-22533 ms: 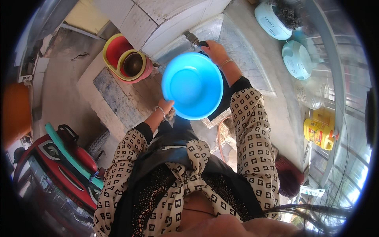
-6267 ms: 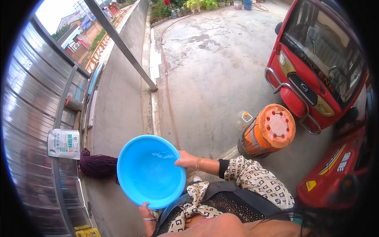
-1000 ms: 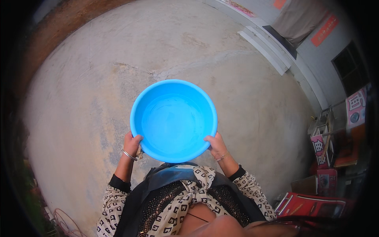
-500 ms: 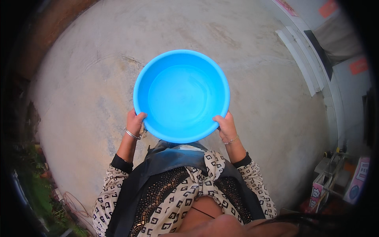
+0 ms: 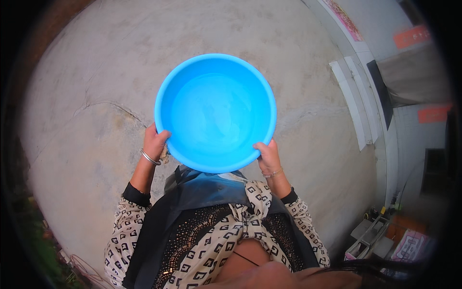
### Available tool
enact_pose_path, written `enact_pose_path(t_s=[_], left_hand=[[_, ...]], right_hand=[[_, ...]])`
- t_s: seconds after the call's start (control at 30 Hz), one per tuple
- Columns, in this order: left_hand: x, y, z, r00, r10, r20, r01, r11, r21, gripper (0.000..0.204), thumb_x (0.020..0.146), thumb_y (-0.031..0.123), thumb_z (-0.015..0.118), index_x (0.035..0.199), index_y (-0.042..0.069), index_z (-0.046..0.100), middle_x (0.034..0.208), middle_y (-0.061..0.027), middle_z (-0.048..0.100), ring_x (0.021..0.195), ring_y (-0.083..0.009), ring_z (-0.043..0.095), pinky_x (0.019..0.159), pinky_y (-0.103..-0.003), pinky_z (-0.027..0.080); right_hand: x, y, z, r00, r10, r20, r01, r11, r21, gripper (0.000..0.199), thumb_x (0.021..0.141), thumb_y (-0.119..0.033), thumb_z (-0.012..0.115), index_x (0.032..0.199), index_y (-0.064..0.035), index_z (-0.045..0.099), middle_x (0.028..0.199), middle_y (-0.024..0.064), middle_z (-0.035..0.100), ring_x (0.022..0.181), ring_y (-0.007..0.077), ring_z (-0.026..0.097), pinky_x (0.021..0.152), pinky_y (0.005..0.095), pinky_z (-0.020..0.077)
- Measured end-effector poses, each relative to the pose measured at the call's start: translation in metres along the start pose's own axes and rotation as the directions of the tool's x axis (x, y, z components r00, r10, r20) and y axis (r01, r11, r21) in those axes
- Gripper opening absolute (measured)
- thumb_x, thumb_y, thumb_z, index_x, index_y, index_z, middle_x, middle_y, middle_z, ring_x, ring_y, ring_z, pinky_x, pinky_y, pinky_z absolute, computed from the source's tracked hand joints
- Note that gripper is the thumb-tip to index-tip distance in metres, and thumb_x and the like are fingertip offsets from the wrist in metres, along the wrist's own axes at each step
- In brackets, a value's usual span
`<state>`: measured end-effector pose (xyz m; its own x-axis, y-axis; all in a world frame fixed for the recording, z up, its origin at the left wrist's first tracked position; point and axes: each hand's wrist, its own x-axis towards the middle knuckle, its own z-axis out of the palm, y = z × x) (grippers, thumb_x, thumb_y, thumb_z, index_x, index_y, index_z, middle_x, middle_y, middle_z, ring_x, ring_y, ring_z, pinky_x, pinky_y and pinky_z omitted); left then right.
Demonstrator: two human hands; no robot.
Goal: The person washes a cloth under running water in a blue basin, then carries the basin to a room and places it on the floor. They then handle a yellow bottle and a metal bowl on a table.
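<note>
A round blue plastic basin (image 5: 262, 77) is held out in front of my body, its open top facing up. Its inside has a smooth sheen that looks like shallow clear water. My left hand (image 5: 155, 142) grips the near left rim, thumb over the edge and fingers hidden beneath. Something small and tan, perhaps a cloth, shows beside that hand under the rim. At the near right rim my right hand (image 5: 267, 155) clasps the edge the same way, with the thumb on top. A dark apron (image 5: 207, 190) over my front lies just below the basin.
Grey concrete ground (image 5: 120, 53) spreads all around, with a crack left of the basin. White steps (image 5: 356, 103) run along a wall at the right. A rack-like pile of goods (image 5: 385, 236) stands at the lower right. Green plants (image 5: 36, 245) and a thin hose (image 5: 89, 272) edge the lower left.
The basin has shifted slightly left and up in the picture, both hands still on its rim. The steps and wall have slid left as my view turned and moved forward.
</note>
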<state>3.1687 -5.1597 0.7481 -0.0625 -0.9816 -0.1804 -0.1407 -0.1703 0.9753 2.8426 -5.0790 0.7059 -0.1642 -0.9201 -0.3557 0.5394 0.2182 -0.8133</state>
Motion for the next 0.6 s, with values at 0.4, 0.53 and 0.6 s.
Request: enact_pose_path(t_s=[0.4,0.53,0.6], left_hand=[[0.479,-0.027,0.041,0.999,0.036,-0.027,-0.038,0.995,-0.089,0.028,0.068,0.005,0.052,0.092,-0.007,0.056,0.078,-0.0094,0.06,0.062,-0.015,0.056,0.055,-0.027,0.047],[0.606,-0.039,0.056,1.0,0.01,-0.03,-0.013,0.995,-0.094,0.028,0.068,0.006,0.052,0.092,-0.007,0.055,0.077,-0.0084,0.059,0.064,-0.0149,0.054,0.056,-0.027,0.046],[0.664,-0.031,0.066,0.999,-0.053,-0.002,0.053,0.995,-0.081,0.028,0.068,0.007,0.051,0.092,-0.007,0.055,0.077,-0.0081,0.059,0.064,-0.0149,0.054,0.057,-0.027,0.046]], right_hand=[[0.477,-0.061,0.045,0.996,-0.071,0.057,0.074,0.996,-0.047,0.038,0.068,0.0,0.053,0.106,0.0054,0.048,0.091,0.0079,0.056,0.075,0.0147,0.056,0.063,0.0264,0.0486],[0.614,-0.072,0.053,0.999,0.009,0.042,-0.006,0.997,-0.075,0.037,0.068,-0.001,0.054,0.105,0.0055,0.049,0.087,0.0075,0.056,0.072,0.014,0.056,0.06,0.0269,0.0486],[0.666,-0.09,0.056,0.996,0.089,0.026,-0.085,0.989,-0.121,0.037,0.068,-0.001,0.054,0.104,0.0055,0.049,0.087,0.0079,0.056,0.072,0.0143,0.056,0.059,0.0275,0.0488]])
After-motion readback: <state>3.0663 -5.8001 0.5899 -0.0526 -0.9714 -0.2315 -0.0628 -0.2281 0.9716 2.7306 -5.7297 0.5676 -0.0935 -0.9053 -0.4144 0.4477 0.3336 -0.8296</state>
